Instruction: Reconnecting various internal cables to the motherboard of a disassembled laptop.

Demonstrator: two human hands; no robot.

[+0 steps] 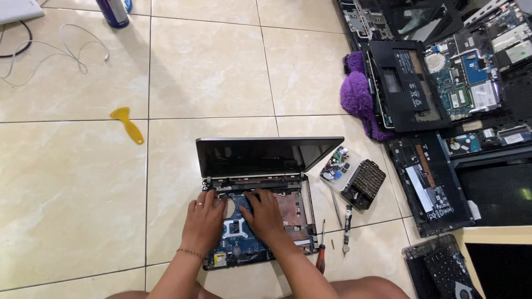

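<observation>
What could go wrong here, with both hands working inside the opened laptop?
The left hand and right hand press on the bare motherboard; it might flex or take static. The screwdriver and small screws lie loose on the floor tiles, so they may roll away.

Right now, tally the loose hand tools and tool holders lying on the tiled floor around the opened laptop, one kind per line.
Yellow plastic pry scraper: 1
Red-handled screwdriver: 1
Silver and black bit driver: 1
Black case of screwdriver bits: 1
Clear small tray of parts: 1
Total: 5
Both hands, left hand and right hand, rest inside the opened laptop base.
</observation>
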